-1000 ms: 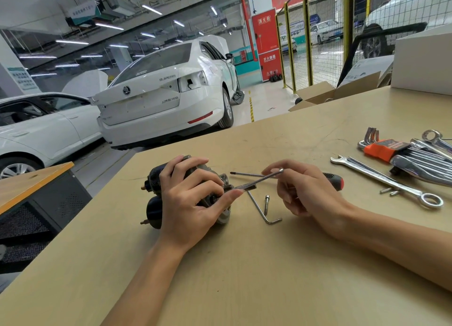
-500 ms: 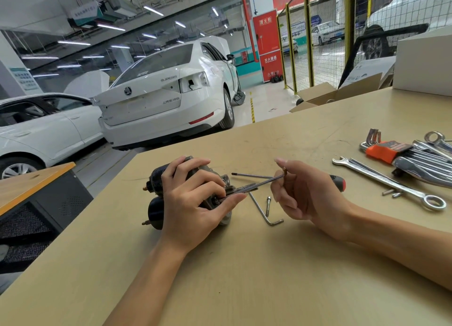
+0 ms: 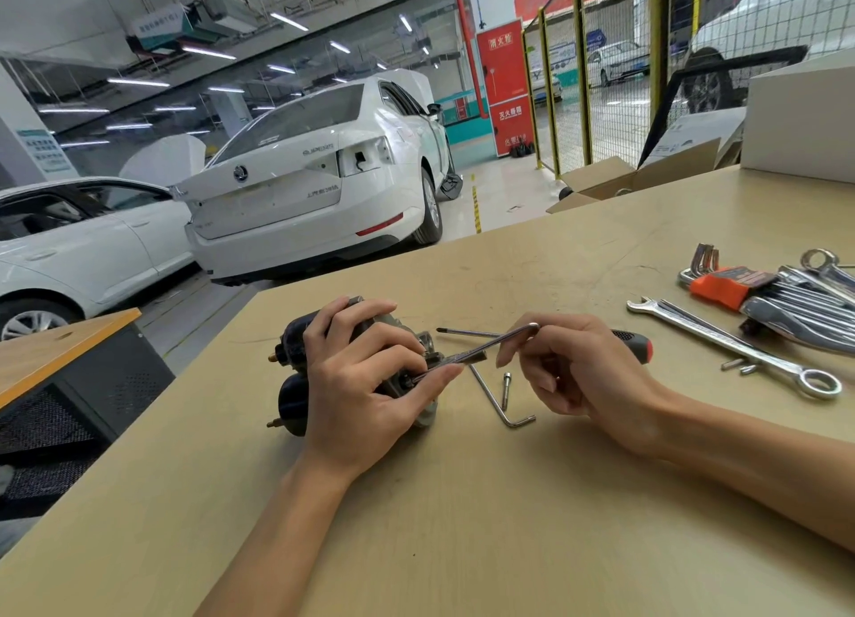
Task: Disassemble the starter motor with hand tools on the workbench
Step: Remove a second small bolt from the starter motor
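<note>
The dark starter motor (image 3: 296,338) lies on its side near the workbench's left edge. My left hand (image 3: 370,385) grips it from above, thumb stretched along the tool's shaft. A hex key (image 3: 490,345) runs from a bolt on the motor's right end up to my right hand (image 3: 578,371), which pinches its bent end between thumb and fingers. A second hex key (image 3: 497,406) and a loose bolt (image 3: 506,389) lie on the bench between my hands. A screwdriver (image 3: 467,333) with a black and red handle lies behind my right hand.
On the wooden workbench (image 3: 462,524), a combination spanner (image 3: 721,338), two small loose parts (image 3: 738,365), an orange hex-key holder (image 3: 726,285) and more spanners (image 3: 814,315) lie at the right. A white box (image 3: 800,121) stands at the far right corner. White cars are parked beyond.
My right hand has turned the hex key's bent end upward and slightly to the right. The left hand and motor have stayed put.
</note>
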